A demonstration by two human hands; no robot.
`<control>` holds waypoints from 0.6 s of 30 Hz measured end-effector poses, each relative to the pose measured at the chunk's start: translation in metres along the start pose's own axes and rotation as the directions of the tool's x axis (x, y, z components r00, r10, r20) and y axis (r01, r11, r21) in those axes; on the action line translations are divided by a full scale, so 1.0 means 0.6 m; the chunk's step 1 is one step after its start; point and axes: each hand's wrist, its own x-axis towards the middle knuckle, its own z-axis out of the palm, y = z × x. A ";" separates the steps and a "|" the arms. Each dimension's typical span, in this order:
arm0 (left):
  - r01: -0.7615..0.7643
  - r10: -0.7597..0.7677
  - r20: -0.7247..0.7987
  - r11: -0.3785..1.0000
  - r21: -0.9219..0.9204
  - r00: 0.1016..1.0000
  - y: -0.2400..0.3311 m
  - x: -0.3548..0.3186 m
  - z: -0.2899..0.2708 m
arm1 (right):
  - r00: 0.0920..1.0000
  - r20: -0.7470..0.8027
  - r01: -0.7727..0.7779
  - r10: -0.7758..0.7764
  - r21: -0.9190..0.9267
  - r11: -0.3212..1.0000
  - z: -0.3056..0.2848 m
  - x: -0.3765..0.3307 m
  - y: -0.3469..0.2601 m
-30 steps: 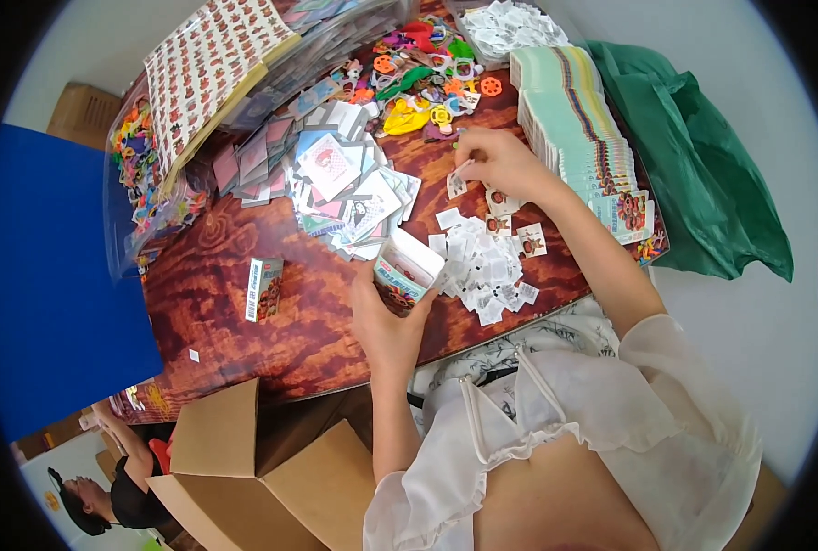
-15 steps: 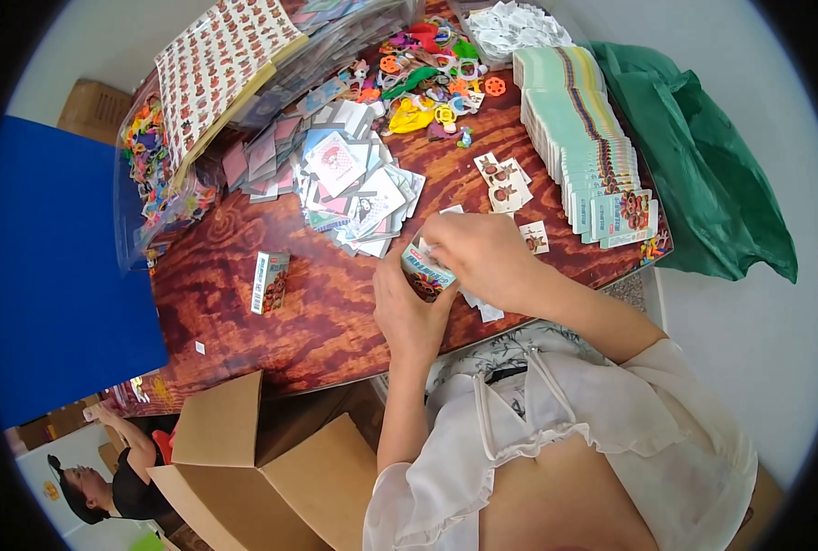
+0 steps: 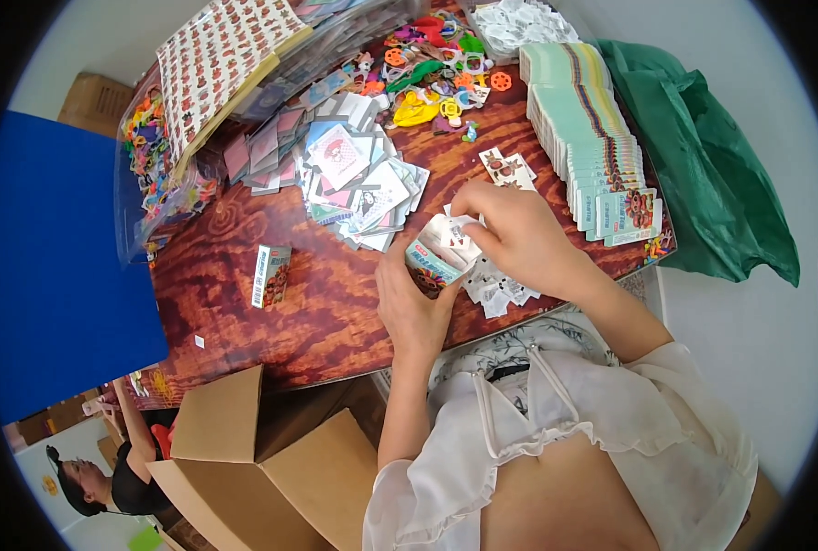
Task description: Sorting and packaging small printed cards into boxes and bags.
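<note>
Her left hand [image 3: 411, 308] gripped a small open box [image 3: 430, 262] just above the wooden table [image 3: 317, 312]; her right hand [image 3: 510, 234] pinched a card [image 3: 453, 234] at its mouth; loose cards [image 3: 496, 286] lay beneath

A dark reddish wooden table with swirling grain [image 3: 271, 340] is carrying a heap of square picture cards [image 3: 354, 184], a long row of pale green packets [image 3: 588, 138], colourful plastic trinkets [image 3: 432, 78], and one small lone box [image 3: 271, 274] lying apart.
</note>
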 end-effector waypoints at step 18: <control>0.171 -0.179 -0.015 0.956 -0.237 0.984 -0.003 0.004 0.024 | 0.981 -0.046 0.188 -0.189 -0.032 0.982 0.012 -0.010 -0.012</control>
